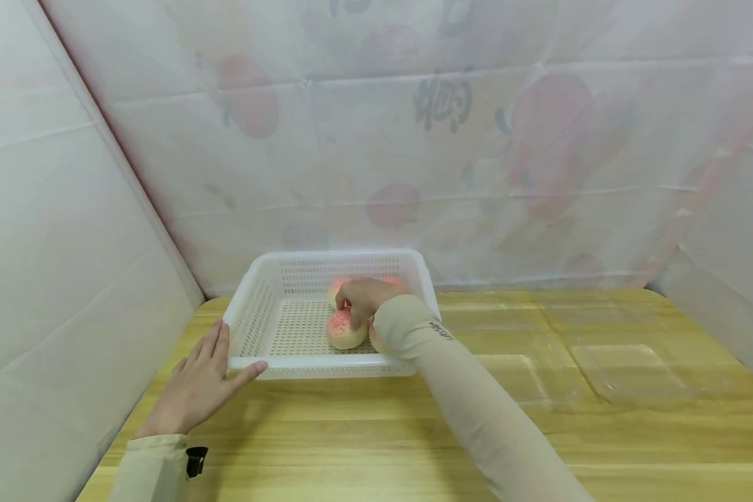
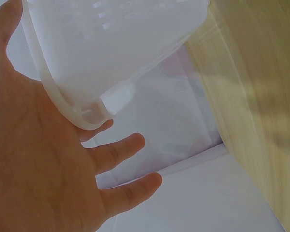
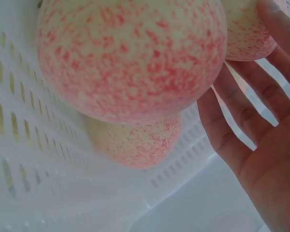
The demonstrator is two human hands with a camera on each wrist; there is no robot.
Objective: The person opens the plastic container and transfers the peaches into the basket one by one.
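A white perforated plastic basket (image 1: 270, 317), rectangular with a rolled rim, is seen standing on the far left part of a light yellow wood-grain table (image 1: 364, 432), close to the translucent fruit-printed sheeting (image 1: 452, 125) that is hung behind and beside the table. Clear plastic clamshell trays (image 1: 627, 373) are laid on the table to the right of the basket, well apart from it.

The left hand (image 1: 201, 383) is placed at the basket's near left corner. Its fingers are held straight and spread, and the thumb is laid along the front rim; in the left wrist view the rim (image 2: 77, 113) is seen lying against the palm, with nothing enclosed by the fingers.

The right hand (image 1: 364, 298), on an arm covered by a beige sleeve (image 1: 477, 404), is reached into the basket over its right front edge. It is set down over a cluster of pink-speckled cream peaches (image 1: 345, 329) lying on the basket floor towards the right side. In the right wrist view the largest peach (image 3: 130, 58) is seen close beside the extended fingers (image 3: 241, 125), with two further peaches behind and below it. The fingers are shown largely straight; whether a peach is actually gripped cannot be told from either view.
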